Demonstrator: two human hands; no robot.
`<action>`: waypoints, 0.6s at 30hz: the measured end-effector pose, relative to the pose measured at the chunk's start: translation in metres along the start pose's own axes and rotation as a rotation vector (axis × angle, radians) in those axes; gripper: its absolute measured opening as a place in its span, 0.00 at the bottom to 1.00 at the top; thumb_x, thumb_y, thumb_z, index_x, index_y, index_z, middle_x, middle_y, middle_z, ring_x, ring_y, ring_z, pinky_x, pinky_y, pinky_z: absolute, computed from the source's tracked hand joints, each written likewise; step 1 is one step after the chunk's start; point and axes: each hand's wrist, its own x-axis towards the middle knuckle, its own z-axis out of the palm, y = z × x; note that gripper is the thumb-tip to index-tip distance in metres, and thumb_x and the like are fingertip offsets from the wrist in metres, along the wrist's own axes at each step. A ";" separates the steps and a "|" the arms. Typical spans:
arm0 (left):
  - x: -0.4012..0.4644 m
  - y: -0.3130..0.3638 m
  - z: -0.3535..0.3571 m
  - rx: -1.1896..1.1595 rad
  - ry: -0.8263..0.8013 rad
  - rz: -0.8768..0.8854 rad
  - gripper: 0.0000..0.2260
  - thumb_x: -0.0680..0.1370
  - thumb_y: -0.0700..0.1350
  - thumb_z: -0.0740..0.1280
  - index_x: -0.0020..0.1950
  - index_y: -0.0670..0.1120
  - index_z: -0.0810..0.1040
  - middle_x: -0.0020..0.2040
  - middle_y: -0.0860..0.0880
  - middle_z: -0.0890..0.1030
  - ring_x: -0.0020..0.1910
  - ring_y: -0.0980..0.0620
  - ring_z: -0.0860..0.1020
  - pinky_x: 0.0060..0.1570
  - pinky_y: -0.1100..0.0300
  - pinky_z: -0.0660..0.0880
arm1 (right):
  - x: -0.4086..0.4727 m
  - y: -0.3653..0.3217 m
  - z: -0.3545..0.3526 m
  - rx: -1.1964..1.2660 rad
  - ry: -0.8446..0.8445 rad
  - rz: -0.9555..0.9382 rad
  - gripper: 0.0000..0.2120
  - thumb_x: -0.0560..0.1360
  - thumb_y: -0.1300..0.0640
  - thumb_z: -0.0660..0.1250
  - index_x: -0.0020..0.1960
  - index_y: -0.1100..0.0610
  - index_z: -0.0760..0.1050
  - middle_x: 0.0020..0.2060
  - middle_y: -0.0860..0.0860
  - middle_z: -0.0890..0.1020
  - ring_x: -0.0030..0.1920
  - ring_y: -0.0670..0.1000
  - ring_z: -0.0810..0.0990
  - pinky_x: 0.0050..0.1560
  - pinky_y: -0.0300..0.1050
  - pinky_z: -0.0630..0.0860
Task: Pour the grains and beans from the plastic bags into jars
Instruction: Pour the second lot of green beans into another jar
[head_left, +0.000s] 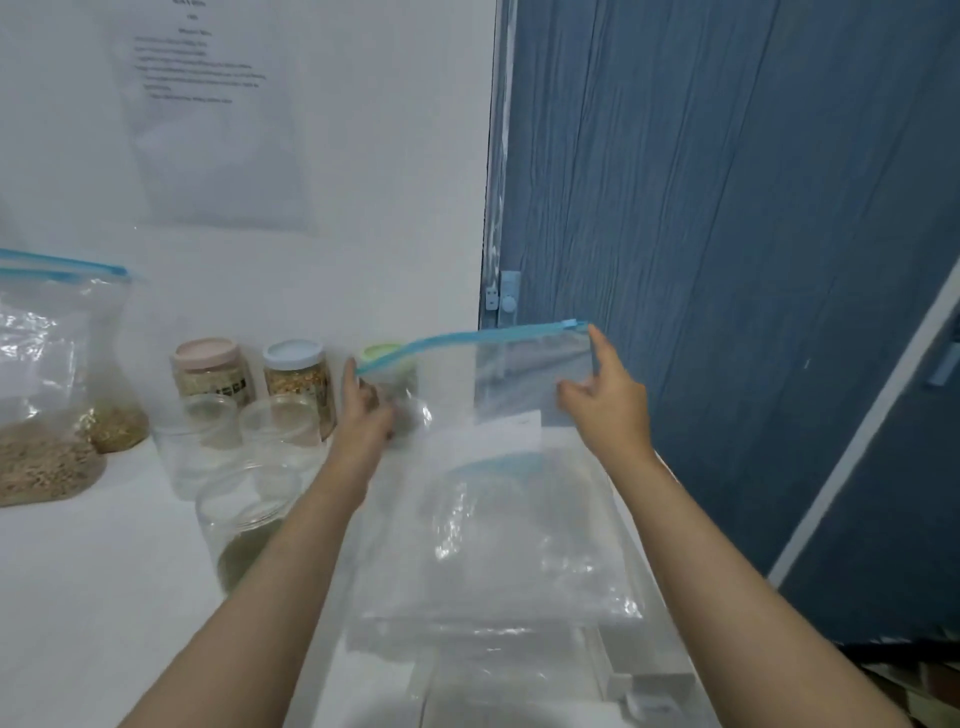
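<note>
The zip bag (498, 405) is held up above the right part of the white tabletop (104, 571), its blue zip strip (467, 340) uppermost and running from one hand to the other. The left hand (363, 415) grips the left end of the bag just below the strip. The right hand (605, 400) pinches the right edge, its forefinger raised to the slider (571, 325) at the corner. Both hands are thus clamped on the same bag, well apart from each other.

The held bag appears empty or nearly so. Judged from its hang, it is light, limp and slick. Take hold at the stiffer zip strip, not at the film, which folds and slips.

More clear bags (493, 561) lie flat beneath it. Two bags with grain (47, 457) stand at the far left; these will be heavier and will sag, so support the base when lifting.

Open glass jars (244, 514) stand left of the held bag. They are rigid, smooth and fragile. Behind them, three lidded jars (296, 379) stand against the wall (363, 156).
</note>
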 end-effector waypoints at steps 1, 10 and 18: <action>-0.008 -0.014 0.005 0.100 -0.047 -0.030 0.39 0.81 0.35 0.61 0.80 0.58 0.41 0.75 0.49 0.65 0.67 0.50 0.71 0.58 0.55 0.72 | -0.001 0.016 0.005 0.012 -0.046 0.053 0.35 0.76 0.60 0.67 0.79 0.44 0.58 0.33 0.52 0.76 0.34 0.50 0.74 0.40 0.42 0.74; -0.038 -0.103 0.020 0.919 -0.314 -0.080 0.38 0.81 0.57 0.62 0.81 0.54 0.40 0.79 0.50 0.62 0.75 0.44 0.64 0.70 0.51 0.62 | -0.001 0.113 0.026 -0.177 -0.255 0.183 0.36 0.82 0.48 0.63 0.81 0.44 0.44 0.44 0.51 0.85 0.52 0.55 0.80 0.64 0.56 0.72; -0.044 -0.119 0.031 0.950 -0.293 -0.043 0.32 0.83 0.54 0.60 0.81 0.50 0.48 0.80 0.46 0.59 0.78 0.44 0.55 0.77 0.49 0.51 | -0.024 0.166 -0.003 -0.422 -0.351 0.478 0.26 0.84 0.44 0.54 0.80 0.50 0.58 0.74 0.53 0.68 0.74 0.62 0.62 0.70 0.58 0.62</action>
